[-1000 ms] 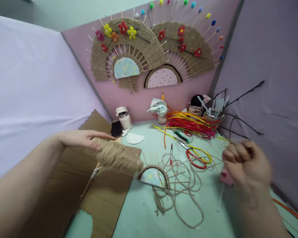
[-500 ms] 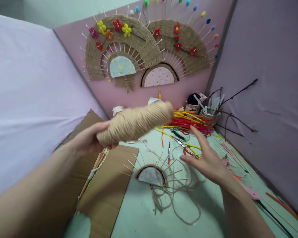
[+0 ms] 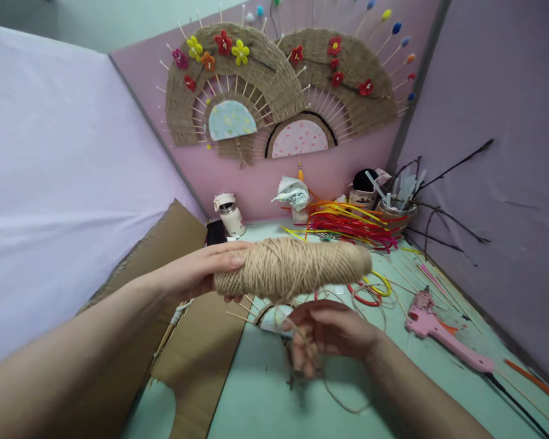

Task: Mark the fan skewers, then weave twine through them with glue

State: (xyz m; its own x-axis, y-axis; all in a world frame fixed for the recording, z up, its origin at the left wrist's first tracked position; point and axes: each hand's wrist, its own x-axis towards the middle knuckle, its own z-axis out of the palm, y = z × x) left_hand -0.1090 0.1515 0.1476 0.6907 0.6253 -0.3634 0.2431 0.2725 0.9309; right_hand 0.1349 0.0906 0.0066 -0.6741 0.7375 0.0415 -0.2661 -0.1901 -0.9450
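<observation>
A fat spool of beige twine (image 3: pixel 297 268) lies nearly level in the air above the table. My left hand (image 3: pixel 210 266) grips its left end, thumb on top. Just below the spool is my right hand (image 3: pixel 332 334), its curled fingers somewhat blurred and closed around loose twine. One loop of the strand (image 3: pixel 341 403) trails down to the tabletop. Behind the right hand, and partly covered by it and the spool, a small half-round fan piece (image 3: pixel 269 319) with thin sticks rests on the table.
Brown cardboard (image 3: pixel 205 360) lies at the left. To the right is a pink glue gun (image 3: pixel 448 341). Red and yellow pipe cleaners (image 3: pixel 352 222), a white bottle (image 3: pixel 231 216) and a pot of branches (image 3: pixel 396 216) stand farther back. Two woven fans (image 3: pixel 238 61) hang on the back panel.
The spool has come down and right in my left hand and turned more level. My right hand has moved left beneath it, its spread fingers now closed on loose twine.
</observation>
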